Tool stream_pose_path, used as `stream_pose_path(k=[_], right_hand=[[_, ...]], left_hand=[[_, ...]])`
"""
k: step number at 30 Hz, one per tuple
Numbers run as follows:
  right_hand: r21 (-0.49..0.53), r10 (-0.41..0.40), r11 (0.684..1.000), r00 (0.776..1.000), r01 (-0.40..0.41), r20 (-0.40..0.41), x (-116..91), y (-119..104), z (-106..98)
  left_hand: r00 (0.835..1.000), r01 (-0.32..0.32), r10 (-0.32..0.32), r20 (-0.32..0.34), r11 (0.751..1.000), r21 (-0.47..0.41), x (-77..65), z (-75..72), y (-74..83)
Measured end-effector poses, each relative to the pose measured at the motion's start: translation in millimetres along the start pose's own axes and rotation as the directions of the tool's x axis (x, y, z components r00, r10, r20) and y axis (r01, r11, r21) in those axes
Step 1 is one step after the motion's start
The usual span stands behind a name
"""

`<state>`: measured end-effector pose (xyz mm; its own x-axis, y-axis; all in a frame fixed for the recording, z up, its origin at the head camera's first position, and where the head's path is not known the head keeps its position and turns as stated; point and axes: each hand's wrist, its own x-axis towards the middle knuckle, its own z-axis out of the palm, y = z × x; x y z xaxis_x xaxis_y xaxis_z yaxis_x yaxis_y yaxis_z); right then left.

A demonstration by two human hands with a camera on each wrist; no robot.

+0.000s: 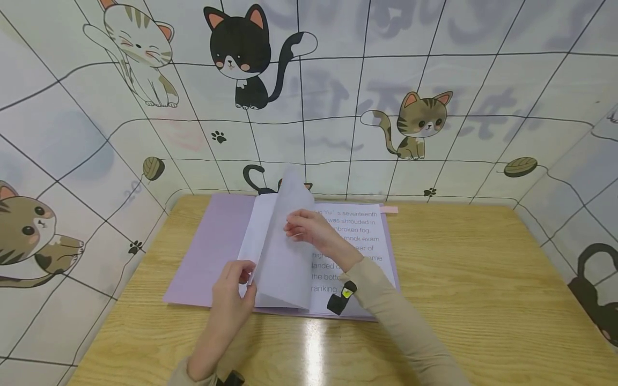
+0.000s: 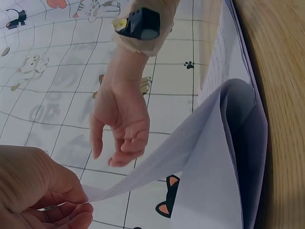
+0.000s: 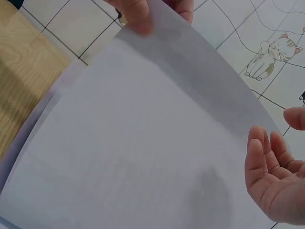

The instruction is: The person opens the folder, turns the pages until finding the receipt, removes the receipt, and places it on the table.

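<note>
A lilac-covered book [image 1: 193, 257] lies spread on the wooden table, and one white page [image 1: 287, 262] stands lifted and curved above it. My left hand [image 1: 233, 292] pinches that page's outer edge between thumb and fingers, as the left wrist view also shows at the page [image 2: 190, 138]. Over the page's right side hovers my right hand [image 1: 314, 230], fingers loosely curled with nothing in them; in the right wrist view the right hand [image 3: 276, 176] overlaps the page's edge. Large printed text [image 1: 321, 268] shows on the right-hand page, partly covered by the right wrist.
A pink tab [image 1: 390, 209] sticks out from the book's upper right. The wooden tabletop [image 1: 473, 289] extends to both sides. Behind and beside it rises a white grid-patterned backdrop [image 1: 333, 139] printed with cartoon cats. Black cameras are strapped to both wrists.
</note>
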<state>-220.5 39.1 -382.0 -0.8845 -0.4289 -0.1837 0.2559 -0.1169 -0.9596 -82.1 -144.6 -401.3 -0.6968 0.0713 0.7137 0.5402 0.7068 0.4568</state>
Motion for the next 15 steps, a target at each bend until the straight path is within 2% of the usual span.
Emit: stream_pose_path(k=[8,15], right_hand=[[-0.049,0.02,0.999,0.999,-0.022,-0.025,-3.0,5.8,-16.5],[-0.066,0.03,0.997,0.998,-0.033,-0.054,-6.4,8.8,-36.1]], left_hand=[[1.0,0.005,-0.004,-0.026,0.999,0.035,-4.0,-4.6,-16.0],[0.999,0.043,-0.042,-0.015,0.997,0.061,-9.9,-5.3,-31.3]])
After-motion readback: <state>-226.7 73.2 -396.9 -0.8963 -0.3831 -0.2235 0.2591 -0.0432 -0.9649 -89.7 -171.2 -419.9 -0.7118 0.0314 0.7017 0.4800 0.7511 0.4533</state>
